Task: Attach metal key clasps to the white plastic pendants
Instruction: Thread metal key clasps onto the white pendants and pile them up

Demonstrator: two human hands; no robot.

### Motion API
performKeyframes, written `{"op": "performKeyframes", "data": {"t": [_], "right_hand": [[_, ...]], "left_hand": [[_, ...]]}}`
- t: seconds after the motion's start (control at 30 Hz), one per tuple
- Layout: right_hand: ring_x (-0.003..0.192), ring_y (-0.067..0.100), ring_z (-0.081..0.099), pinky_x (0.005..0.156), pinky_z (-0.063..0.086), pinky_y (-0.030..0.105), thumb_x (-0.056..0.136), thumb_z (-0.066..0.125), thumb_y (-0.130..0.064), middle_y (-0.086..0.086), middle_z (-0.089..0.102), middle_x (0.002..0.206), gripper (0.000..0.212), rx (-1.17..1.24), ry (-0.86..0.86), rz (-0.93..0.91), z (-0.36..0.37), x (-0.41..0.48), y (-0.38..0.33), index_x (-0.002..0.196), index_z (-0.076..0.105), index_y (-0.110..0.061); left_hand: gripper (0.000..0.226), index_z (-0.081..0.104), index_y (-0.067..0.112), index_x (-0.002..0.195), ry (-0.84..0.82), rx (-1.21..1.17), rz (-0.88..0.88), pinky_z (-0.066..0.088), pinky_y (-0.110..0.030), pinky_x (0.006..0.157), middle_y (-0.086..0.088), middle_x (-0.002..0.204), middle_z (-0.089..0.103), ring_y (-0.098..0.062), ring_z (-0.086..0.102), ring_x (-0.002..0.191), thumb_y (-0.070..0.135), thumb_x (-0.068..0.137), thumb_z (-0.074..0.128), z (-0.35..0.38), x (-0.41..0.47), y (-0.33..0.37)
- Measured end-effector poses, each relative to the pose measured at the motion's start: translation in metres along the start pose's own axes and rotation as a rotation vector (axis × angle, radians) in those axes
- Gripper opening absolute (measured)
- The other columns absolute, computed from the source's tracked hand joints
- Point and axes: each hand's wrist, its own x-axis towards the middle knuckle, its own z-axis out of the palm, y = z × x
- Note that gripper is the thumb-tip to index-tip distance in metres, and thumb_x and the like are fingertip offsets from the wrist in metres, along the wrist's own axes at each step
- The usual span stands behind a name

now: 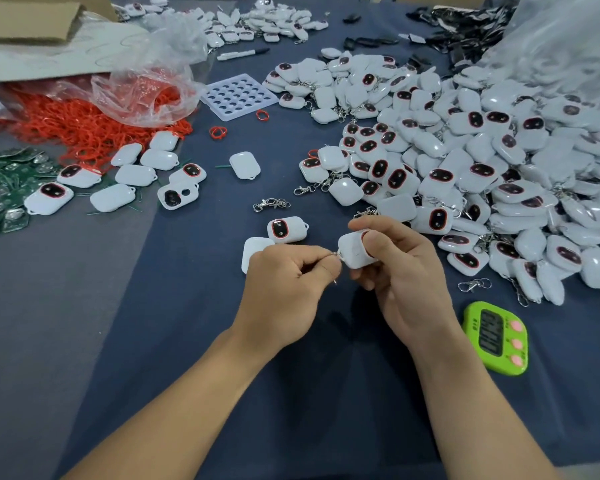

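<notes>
Pile point(482, 174) crowds right hand point(406, 282) gripping pendant point(355, 252); left hand point(284, 289) pinches clasp point(336, 255) over cloth point(187, 306).

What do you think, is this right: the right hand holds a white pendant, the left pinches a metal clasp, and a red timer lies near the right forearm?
Not quite: in the head view the timer near the right forearm is green, not red. The rest stands: the right hand holds a white pendant and the left hand pinches a metal clasp.

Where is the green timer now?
The green timer lies at the lower right of the head view, on the blue cloth, just right of the right hand and below the pile of white pendants.
</notes>
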Motion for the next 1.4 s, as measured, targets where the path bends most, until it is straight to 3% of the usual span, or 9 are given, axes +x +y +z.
{"op": "performKeyframes", "data": {"t": [0.13, 0.27, 0.37, 0.5, 0.67, 0.73, 0.83, 1.13, 1.4], "right_hand": [[0.053, 0.019, 0.053, 0.045, 0.038, 0.023, 0.087, 0.065, -0.013, 0.007, 0.069, 0.075, 0.017, -0.091, 0.087, -0.028, 0.001, -0.001, 0.003, 0.089, 0.081, -0.021], [0.053, 0.019, 0.054, 0.044, 0.039, 0.024, 0.086, 0.065, -0.012, 0.008, 0.069, 0.075, 0.018, -0.179, 0.088, -0.041, 0.003, 0.0, 0.005, 0.091, 0.08, -0.02], [0.051, 0.018, 0.054, 0.043, 0.039, 0.024, 0.09, 0.064, -0.01, 0.009, 0.07, 0.076, 0.016, -0.13, 0.102, -0.027, 0.003, 0.0, 0.004, 0.093, 0.079, -0.016], [0.052, 0.019, 0.055, 0.043, 0.041, 0.023, 0.102, 0.054, 0.0, 0.011, 0.07, 0.078, 0.024, 0.021, 0.098, 0.017, 0.0, 0.001, 0.001, 0.097, 0.075, -0.009], [0.053, 0.018, 0.055, 0.046, 0.041, 0.022, 0.104, 0.051, 0.0, 0.01, 0.071, 0.079, 0.028, 0.018, 0.067, 0.033, 0.0, 0.001, 0.0, 0.097, 0.076, -0.011], [0.053, 0.018, 0.055, 0.046, 0.041, 0.022, 0.104, 0.051, 0.0, 0.01, 0.071, 0.079, 0.029, 0.001, 0.063, 0.027, 0.001, 0.001, 0.0, 0.096, 0.076, -0.013], [0.054, 0.018, 0.056, 0.047, 0.042, 0.023, 0.102, 0.056, -0.001, 0.01, 0.071, 0.08, 0.028, -0.059, 0.071, 0.007, 0.003, 0.001, 0.002, 0.094, 0.078, -0.016], [0.058, 0.025, 0.056, 0.049, 0.046, 0.028, 0.087, 0.067, -0.014, 0.007, 0.071, 0.077, 0.016, -0.204, 0.08, -0.043, 0.002, -0.001, 0.007, 0.093, 0.079, -0.021], [0.049, 0.016, 0.054, 0.042, 0.038, 0.022, 0.083, 0.067, -0.016, 0.007, 0.068, 0.071, 0.015, -0.238, 0.129, -0.018, 0.005, -0.003, 0.008, 0.091, 0.078, -0.02]], "left_hand": [[0.037, 0.058, 0.016, 0.055, 0.088, 0.543, 0.227, 0.026, -0.028, 0.045, 0.004, 0.044, 0.042, -0.018, 0.033, 0.046, 0.026, 0.091, 0.062, 0.0, -0.002, 0.0], [0.036, 0.055, 0.019, 0.052, 0.075, 0.781, 0.346, 0.014, -0.027, 0.047, 0.006, 0.042, 0.041, -0.016, 0.03, 0.043, 0.019, 0.084, 0.071, 0.0, 0.002, -0.001], [0.03, 0.064, 0.023, 0.063, 0.097, 0.693, 0.303, 0.022, -0.023, 0.046, 0.007, 0.047, 0.048, -0.015, 0.04, 0.046, 0.03, 0.093, 0.065, -0.001, 0.001, -0.007], [0.022, 0.071, 0.031, 0.079, 0.012, 0.25, 0.072, 0.034, -0.016, 0.053, 0.013, 0.056, 0.055, -0.007, 0.049, 0.053, 0.04, 0.095, 0.06, -0.003, 0.007, -0.007], [0.029, 0.072, 0.024, 0.077, -0.101, 0.116, 0.052, 0.039, -0.033, 0.051, -0.002, 0.057, 0.054, -0.012, 0.043, 0.052, 0.04, 0.096, 0.056, -0.005, 0.008, -0.007], [0.033, 0.069, 0.016, 0.072, -0.094, 0.088, 0.049, 0.033, -0.028, 0.048, -0.002, 0.054, 0.048, -0.011, 0.038, 0.05, 0.035, 0.096, 0.058, -0.005, 0.007, -0.006], [0.039, 0.061, 0.012, 0.06, -0.02, 0.156, 0.076, 0.027, -0.019, 0.048, 0.004, 0.048, 0.039, -0.01, 0.034, 0.047, 0.029, 0.095, 0.058, -0.005, 0.005, -0.007], [0.042, 0.046, 0.021, 0.051, 0.11, 0.918, 0.296, 0.025, -0.027, 0.041, 0.006, 0.041, 0.034, -0.017, 0.022, 0.042, 0.016, 0.077, 0.078, 0.004, 0.0, 0.003], [0.027, 0.056, 0.022, 0.061, 0.238, 0.777, 0.236, 0.015, -0.024, 0.046, 0.008, 0.047, 0.038, -0.017, 0.034, 0.049, 0.026, 0.087, 0.061, 0.003, -0.001, -0.002]]}}
